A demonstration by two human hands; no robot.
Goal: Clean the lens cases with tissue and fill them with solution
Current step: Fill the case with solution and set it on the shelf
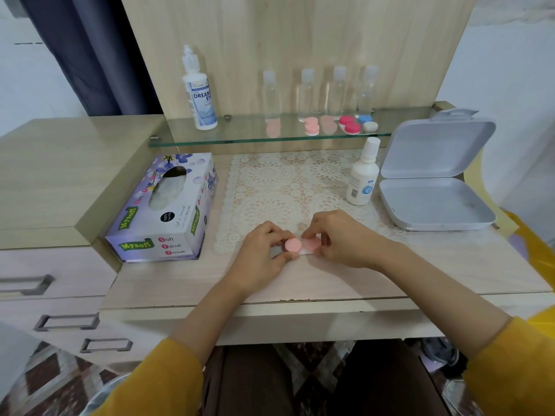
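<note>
A small lens case (303,247) with a white base and two pink caps lies at the near edge of the lace mat (279,187). My left hand (261,256) pinches its left pink cap. My right hand (339,238) pinches the right cap. A purple tissue box (168,211) stands to the left of the mat. A small white solution bottle (362,175) stands upright at the mat's right edge. A taller solution bottle (199,94) stands on the glass shelf (240,139). More lens cases sit on that shelf: pink (311,127), red (350,125), and blue and white (367,123).
Several clear travel bottles (306,94) line the back of the shelf. An open grey hinged box (432,190) sits at the right of the desk. Drawers with metal handles (66,322) are at the lower left. The wooden desk edge runs just below my wrists.
</note>
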